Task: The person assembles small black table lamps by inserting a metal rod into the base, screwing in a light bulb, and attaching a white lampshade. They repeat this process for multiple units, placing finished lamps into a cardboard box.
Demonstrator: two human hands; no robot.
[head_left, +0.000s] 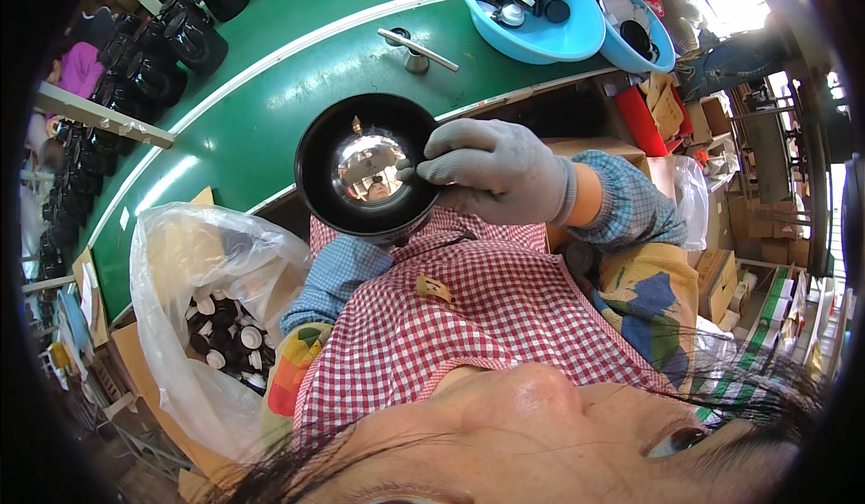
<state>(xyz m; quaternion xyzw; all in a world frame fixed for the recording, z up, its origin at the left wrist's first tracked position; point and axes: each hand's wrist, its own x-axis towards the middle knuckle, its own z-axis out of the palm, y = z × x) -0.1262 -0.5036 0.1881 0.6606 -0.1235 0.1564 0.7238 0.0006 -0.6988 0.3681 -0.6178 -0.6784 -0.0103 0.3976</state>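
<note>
A black round pot (315,171) with a shiny metal bottom is held up in front of my chest, its open mouth facing me. My right hand (505,169), in a grey glove, is closed on the pot's right rim, with fingertips reaching over the inside. My left forearm (338,279), in a blue checked sleeve, runs up behind the pot. The left hand itself is hidden by the pot, so its fingers do not show. Beyond the pot, a metal tool with a long silver bar (419,49) rests on the green belt (297,76).
Blue basins (532,49) of black and white parts stand at the far right. Rows of black pots (194,40) line the far left. A clear plastic bag (171,261) with several black and white knobs sits in a carton at left. Cardboard boxes (716,279) stand at right.
</note>
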